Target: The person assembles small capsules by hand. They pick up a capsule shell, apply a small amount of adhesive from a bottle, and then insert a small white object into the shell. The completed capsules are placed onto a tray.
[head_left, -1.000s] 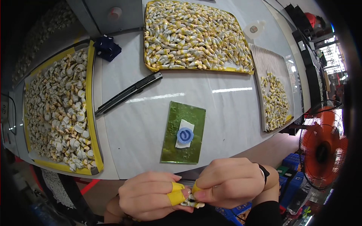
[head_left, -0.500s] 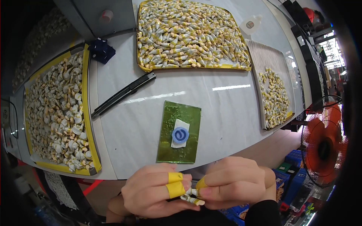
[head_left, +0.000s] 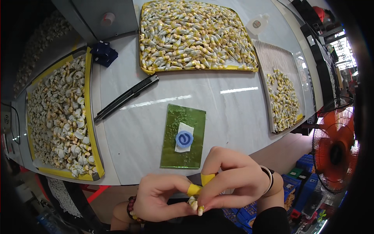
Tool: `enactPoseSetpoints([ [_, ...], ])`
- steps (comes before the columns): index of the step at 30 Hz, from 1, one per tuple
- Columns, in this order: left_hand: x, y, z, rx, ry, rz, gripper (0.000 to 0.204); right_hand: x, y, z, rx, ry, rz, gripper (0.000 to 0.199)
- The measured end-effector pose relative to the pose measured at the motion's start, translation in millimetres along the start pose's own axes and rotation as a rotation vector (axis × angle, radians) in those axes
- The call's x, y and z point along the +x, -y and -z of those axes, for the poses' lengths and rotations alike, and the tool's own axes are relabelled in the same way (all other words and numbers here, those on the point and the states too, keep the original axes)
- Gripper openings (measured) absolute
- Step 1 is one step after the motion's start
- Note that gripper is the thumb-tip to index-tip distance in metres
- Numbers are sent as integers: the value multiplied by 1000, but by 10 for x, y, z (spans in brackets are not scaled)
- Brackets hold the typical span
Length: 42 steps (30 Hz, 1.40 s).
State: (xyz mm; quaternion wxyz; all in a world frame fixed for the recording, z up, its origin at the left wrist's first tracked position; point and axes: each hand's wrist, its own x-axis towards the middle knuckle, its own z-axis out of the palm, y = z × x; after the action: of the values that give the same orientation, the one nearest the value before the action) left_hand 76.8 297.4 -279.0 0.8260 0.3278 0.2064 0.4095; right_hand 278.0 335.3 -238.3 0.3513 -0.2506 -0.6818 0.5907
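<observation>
In front of my body, both hands meet at the near table edge. My left hand [head_left: 161, 199], with yellow tape on a finger, pinches a small white and cream molded piece [head_left: 192, 202] between thumb and forefinger. My right hand [head_left: 235, 183], also with yellow tape on a finger, has its fingertips closed on the same piece, whose yellowish tip pokes out below; the fingers hide much of it. Just beyond lies a green glass-like slab [head_left: 185, 160] bearing a white patch and a round blue cap [head_left: 184, 138] with a dark swirl.
A yellow-edged tray [head_left: 198, 35] of white-and-yellow pieces stands at the back. Another tray [head_left: 91, 117] of curled white pieces is on the left, and a partly filled tray [head_left: 272, 54] on the right. A black cutter [head_left: 126, 97], dark blue cloth [head_left: 103, 54], white bottle [head_left: 258, 23] and orange fan [head_left: 335, 152] are around.
My right hand has lifted and turned, with its knuckles higher. My left hand has rolled so its taped fingers are mostly hidden. The small piece is turned and more covered by fingertips.
</observation>
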Motion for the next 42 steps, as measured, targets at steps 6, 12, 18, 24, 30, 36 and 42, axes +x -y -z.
enactPoseSetpoints([
  [6, 21, -60, -1, 134, 32, 36, 18, 6, 8, 19, -59, 102, -6, 15],
  [12, -164, -716, -87, 952, 66, -30, 17, -23, 154, -58, -140, 20, -3, 20],
  [18, -350, -1920, 204, 2115, -184, -22, 40, -342, 115, 134, -237, -342, 2, 19],
  [24, 640, -2602, 1260, 2067, -529, -123, 43, -312, 225, 137, -418, -301, -2, 20],
  [30, 1350, -2838, 2226, 2598, -656, 151, 39, -424, 337, 131, -547, -322, -16, 19],
  [36, 1585, -2841, 2563, 2682, -571, 255, 37, -621, 398, 209, -644, -446, -92, 18],
  [42, 1620, -2710, 2276, 2538, -563, 398, 39, -208, 537, 515, -1093, -334, -137, 18],
])
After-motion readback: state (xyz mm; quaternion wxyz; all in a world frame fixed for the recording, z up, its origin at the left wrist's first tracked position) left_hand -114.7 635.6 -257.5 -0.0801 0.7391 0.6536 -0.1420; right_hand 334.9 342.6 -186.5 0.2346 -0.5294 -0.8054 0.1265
